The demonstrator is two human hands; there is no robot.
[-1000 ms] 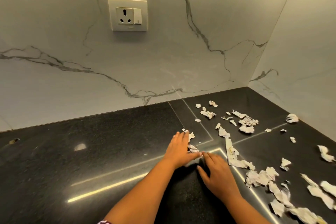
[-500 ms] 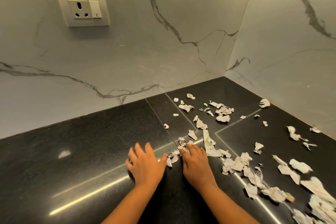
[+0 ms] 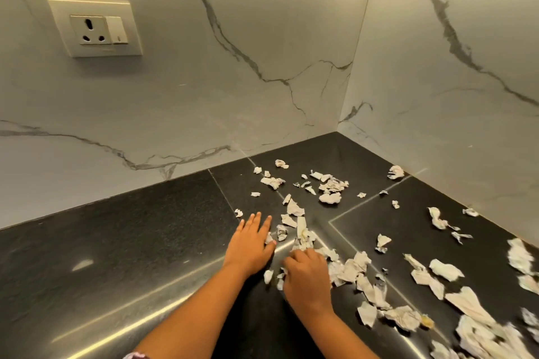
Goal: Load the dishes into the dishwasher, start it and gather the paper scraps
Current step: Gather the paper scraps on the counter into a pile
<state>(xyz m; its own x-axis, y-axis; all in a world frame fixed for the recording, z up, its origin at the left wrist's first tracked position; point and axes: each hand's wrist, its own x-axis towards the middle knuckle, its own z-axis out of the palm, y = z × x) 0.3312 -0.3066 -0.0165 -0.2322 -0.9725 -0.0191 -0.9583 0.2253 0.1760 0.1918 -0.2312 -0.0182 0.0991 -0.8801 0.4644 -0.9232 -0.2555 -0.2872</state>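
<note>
Black counter (image 3: 116, 256) fills the lower frame, under marble walls (image 3: 233, 81). Your right hand (image 3: 306, 274), low centre, has its fingers curled down onto scraps (image 3: 350, 268) (whether it grips any, you cannot tell). Just up and left of it, your left hand (image 3: 250, 245) lies flat, fingers straight, holding nothing. More scraps spread along the right edge and up toward the corner. A socket (image 3: 93, 29) sits upper left.

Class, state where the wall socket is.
In the head view, the wall socket sits upper left on the marble back wall, above the black counter, well left of the paper scraps.
</note>
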